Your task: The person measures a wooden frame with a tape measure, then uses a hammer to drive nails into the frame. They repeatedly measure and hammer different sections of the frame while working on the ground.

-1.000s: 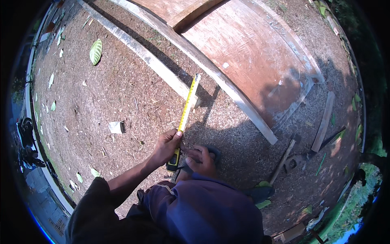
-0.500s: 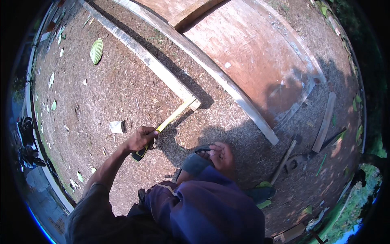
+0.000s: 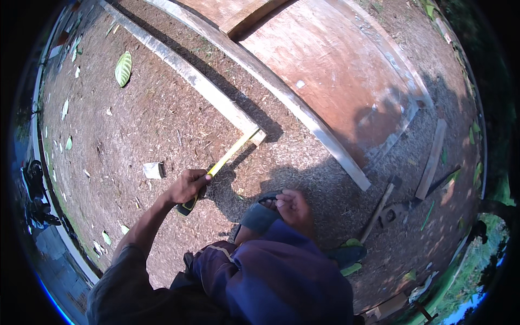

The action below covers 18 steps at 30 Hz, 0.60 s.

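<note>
My left hand (image 3: 189, 186) is closed around a black and yellow tape measure (image 3: 187, 206). Its yellow blade (image 3: 232, 154) runs out up and to the right, reaching the near end of a long wooden beam (image 3: 208, 93) on the ground. Over by my bent leg and sandaled foot (image 3: 261, 215), my right hand (image 3: 296, 209) has its fingers curled and pinched together. Whatever may be between those fingers is too small to make out.
A longer timber (image 3: 303, 111) borders a plywood panel (image 3: 325, 70), with a crosspiece (image 3: 254, 17) on it. To the right lie a hammer (image 3: 378, 212), a saw (image 3: 403, 210) and a short wooden strip (image 3: 431, 160). A whitish block-like scrap (image 3: 154, 170) sits left of my left hand.
The fingers of my right hand have shifted slightly. My left hand still holds the tape measure with its blade at the beam's end; the whole view has moved a little.
</note>
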Available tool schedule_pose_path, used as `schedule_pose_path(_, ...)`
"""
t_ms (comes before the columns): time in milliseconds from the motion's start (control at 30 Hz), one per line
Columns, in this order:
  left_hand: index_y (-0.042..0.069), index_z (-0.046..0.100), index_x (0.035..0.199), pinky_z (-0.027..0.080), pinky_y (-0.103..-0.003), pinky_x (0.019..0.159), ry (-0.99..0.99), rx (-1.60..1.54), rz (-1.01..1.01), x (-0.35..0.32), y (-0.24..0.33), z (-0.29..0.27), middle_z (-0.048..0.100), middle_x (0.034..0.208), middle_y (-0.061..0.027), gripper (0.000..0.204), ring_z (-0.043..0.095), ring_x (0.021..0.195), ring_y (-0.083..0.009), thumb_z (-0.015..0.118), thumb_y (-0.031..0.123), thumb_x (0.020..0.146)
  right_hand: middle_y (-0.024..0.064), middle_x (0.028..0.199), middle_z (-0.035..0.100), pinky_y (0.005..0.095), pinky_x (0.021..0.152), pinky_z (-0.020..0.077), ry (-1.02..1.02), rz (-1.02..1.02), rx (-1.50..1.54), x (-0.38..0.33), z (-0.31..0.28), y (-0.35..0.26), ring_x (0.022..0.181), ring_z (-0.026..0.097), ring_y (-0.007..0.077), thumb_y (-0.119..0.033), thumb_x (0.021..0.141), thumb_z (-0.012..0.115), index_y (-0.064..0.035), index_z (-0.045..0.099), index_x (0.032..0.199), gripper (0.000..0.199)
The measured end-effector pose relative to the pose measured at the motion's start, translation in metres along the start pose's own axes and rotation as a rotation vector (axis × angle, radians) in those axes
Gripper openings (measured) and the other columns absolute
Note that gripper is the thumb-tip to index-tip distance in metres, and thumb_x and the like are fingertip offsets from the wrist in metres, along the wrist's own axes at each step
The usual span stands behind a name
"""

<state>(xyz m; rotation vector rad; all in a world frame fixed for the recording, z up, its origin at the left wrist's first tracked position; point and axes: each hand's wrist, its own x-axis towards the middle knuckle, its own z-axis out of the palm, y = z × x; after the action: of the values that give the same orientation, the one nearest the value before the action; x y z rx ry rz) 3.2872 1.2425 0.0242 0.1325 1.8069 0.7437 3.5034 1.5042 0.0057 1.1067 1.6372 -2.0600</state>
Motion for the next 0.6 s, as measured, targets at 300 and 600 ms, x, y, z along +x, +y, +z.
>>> schedule_pose_path(300, 0.005, 0.052, 0.099, 0.046, -0.028, 0.058, 0.05, -0.333, 0.393, 0.053, 0.092, 0.1, 0.065, 0.072, -0.0064, 0.025, 0.059, 0.062, -0.0117, 0.043, 0.026, 0.11, 0.024, 0.143, 0.047, 0.044, 0.098, 0.0507, -0.047, -0.337, -0.014, -0.003, 0.013, -0.004, 0.124, 0.057, 0.0315, -0.028, 0.081, 0.083, -0.0022, 0.035, 0.151, 0.089)
schedule_pose_path(600, 0.004, 0.058, 0.099, 0.048, -0.026, 0.065, -0.275, -0.338, 0.408, 0.074, 0.202, 0.19, 0.065, 0.081, -0.0046, 0.018, 0.06, 0.071, -0.0089, 0.05, 0.019, 0.107, 0.0242, 0.148, 0.041, 0.0452, 0.111, 0.0388, 0.483, -0.446, 0.197, -0.031, -0.027, -0.023, 0.138, 0.044, 0.0338, -0.009, 0.084, 0.069, -0.0026, 0.022, 0.157, 0.087)
